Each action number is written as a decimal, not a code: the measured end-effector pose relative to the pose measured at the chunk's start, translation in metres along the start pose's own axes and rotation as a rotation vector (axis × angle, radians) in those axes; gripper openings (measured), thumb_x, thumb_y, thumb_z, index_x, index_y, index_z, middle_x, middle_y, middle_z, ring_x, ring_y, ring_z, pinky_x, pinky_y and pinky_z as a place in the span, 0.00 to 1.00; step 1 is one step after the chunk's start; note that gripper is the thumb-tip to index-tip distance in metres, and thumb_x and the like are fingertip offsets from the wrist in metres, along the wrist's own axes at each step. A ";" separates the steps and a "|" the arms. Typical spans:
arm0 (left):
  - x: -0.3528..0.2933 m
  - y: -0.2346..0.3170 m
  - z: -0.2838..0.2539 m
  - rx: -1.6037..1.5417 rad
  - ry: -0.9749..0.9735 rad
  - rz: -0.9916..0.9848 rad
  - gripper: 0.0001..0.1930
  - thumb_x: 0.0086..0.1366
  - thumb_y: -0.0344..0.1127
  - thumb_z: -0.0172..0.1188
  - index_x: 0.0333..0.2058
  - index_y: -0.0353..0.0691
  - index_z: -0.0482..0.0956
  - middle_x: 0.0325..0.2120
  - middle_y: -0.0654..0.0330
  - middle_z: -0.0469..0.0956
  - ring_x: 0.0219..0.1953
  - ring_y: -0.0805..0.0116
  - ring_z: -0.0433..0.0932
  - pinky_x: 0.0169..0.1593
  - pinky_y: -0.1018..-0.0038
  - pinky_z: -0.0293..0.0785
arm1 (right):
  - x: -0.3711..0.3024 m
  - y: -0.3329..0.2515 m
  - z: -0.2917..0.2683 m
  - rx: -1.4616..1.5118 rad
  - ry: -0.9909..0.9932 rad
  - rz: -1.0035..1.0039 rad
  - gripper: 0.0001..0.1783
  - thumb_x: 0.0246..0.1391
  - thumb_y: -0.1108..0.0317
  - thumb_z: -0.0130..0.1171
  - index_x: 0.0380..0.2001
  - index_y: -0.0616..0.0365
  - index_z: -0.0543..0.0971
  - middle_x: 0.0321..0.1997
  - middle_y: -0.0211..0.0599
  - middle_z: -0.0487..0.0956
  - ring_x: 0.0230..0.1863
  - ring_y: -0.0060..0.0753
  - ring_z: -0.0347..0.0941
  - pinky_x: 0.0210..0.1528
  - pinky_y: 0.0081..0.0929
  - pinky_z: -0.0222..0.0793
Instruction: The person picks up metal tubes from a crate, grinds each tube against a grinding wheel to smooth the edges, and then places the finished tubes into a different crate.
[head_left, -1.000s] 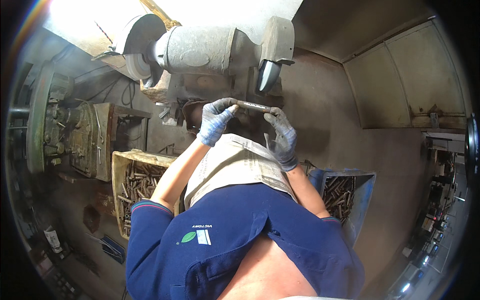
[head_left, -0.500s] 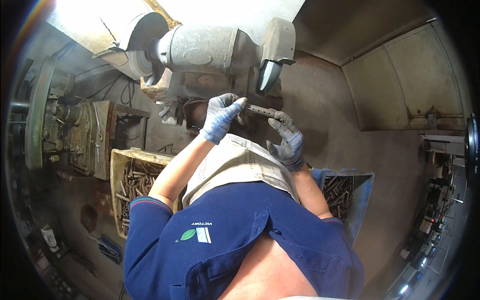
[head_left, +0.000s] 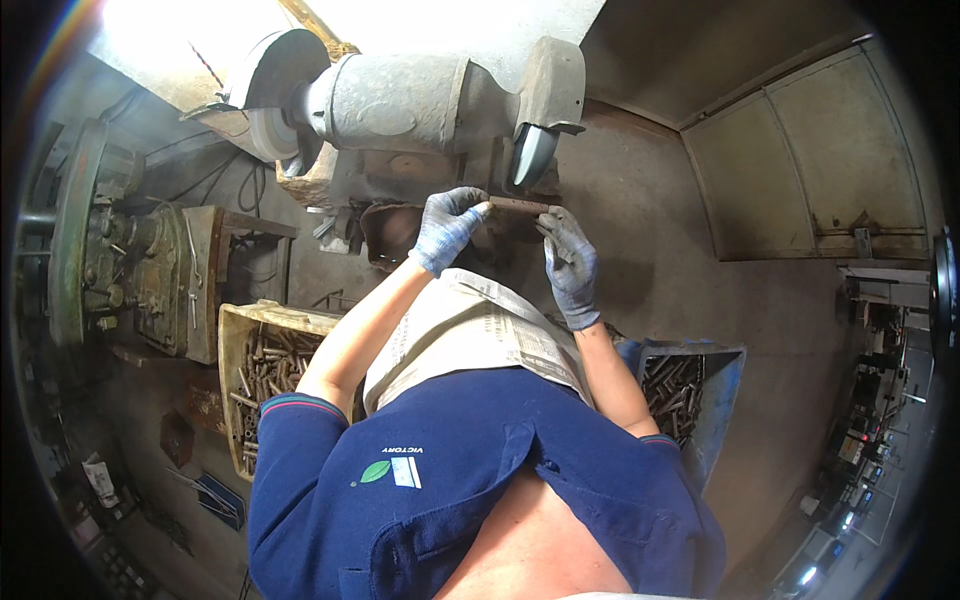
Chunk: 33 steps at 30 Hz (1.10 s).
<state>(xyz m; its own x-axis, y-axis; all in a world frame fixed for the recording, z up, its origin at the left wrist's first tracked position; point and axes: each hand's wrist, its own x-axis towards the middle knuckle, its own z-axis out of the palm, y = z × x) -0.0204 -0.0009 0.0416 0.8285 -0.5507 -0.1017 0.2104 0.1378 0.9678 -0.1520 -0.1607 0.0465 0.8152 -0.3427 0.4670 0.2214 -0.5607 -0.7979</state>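
A short, slim metal tube [head_left: 517,205] is held crosswise between my two gloved hands, just below the right wheel of a bench grinder [head_left: 395,100]. My left hand [head_left: 447,228] pinches the tube's left end between thumb and fingers. At the other end, my right hand [head_left: 570,258] is closed with its fingertips on the tube. The grinder's right grinding wheel [head_left: 536,155] sticks out below its guard, close above the tube; I cannot tell whether they touch. Holes along the tube's side, seen earlier, are hard to make out now.
A yellowish bin [head_left: 232,375] of metal tubes stands on my left, and a blue bin [head_left: 722,400] of similar pieces on my right. The grinder's left wheel [head_left: 270,132] sits under a guard. A green machine [head_left: 85,230] is farther left; metal panels [head_left: 800,170] stand at the right.
My right hand has turned and its spread fingers have drawn together at the tube's right end. The tube has shifted slightly up toward the right wheel. My left hand keeps its pinch.
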 end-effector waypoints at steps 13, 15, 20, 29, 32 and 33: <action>0.041 -0.041 0.045 -0.219 0.142 -0.232 0.04 0.59 0.25 0.57 0.30 0.32 0.78 0.24 0.62 0.78 0.25 0.75 0.76 0.30 0.79 0.74 | 0.005 0.072 0.002 0.236 0.092 0.368 0.10 0.57 0.76 0.49 0.40 0.66 0.77 0.41 0.39 0.77 0.44 0.30 0.74 0.50 0.27 0.69; 0.039 -0.045 0.035 -0.240 0.207 -0.210 0.04 0.59 0.25 0.57 0.31 0.32 0.78 0.24 0.61 0.78 0.25 0.74 0.76 0.29 0.79 0.74 | 0.004 0.073 0.017 0.232 0.078 0.329 0.10 0.57 0.75 0.50 0.40 0.66 0.77 0.41 0.39 0.77 0.43 0.29 0.74 0.51 0.26 0.69; 0.039 -0.031 0.012 -0.061 0.239 -0.220 0.04 0.59 0.28 0.57 0.30 0.34 0.78 0.24 0.61 0.78 0.23 0.75 0.75 0.27 0.80 0.73 | 0.011 0.063 0.046 0.396 0.174 0.406 0.06 0.51 0.75 0.58 0.33 0.64 0.79 0.34 0.35 0.80 0.37 0.22 0.73 0.42 0.21 0.67; 0.053 -0.057 0.035 -0.074 0.194 -0.193 0.05 0.59 0.27 0.57 0.29 0.31 0.79 0.22 0.59 0.78 0.21 0.74 0.75 0.25 0.78 0.72 | 0.004 0.085 0.019 0.404 0.116 0.513 0.10 0.57 0.69 0.53 0.36 0.65 0.78 0.36 0.37 0.79 0.40 0.27 0.74 0.48 0.25 0.70; 0.051 -0.044 0.045 -0.137 0.239 -0.311 0.05 0.59 0.27 0.57 0.29 0.31 0.79 0.21 0.59 0.78 0.20 0.75 0.74 0.24 0.77 0.71 | 0.004 0.088 0.013 0.442 0.106 0.563 0.10 0.56 0.69 0.54 0.32 0.66 0.78 0.37 0.37 0.79 0.40 0.27 0.75 0.48 0.25 0.70; 0.053 -0.047 0.041 -0.130 0.246 -0.295 0.05 0.59 0.27 0.56 0.28 0.31 0.79 0.21 0.59 0.78 0.20 0.75 0.74 0.24 0.77 0.71 | 0.005 0.088 0.018 0.487 0.121 0.567 0.10 0.56 0.69 0.54 0.32 0.66 0.78 0.37 0.38 0.79 0.40 0.28 0.75 0.49 0.25 0.70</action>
<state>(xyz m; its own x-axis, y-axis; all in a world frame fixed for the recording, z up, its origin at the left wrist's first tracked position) -0.0080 -0.0704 0.0001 0.8191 -0.3706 -0.4378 0.5083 0.1154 0.8534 -0.1191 -0.1985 -0.0282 0.8165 -0.5753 -0.0491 0.0195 0.1126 -0.9934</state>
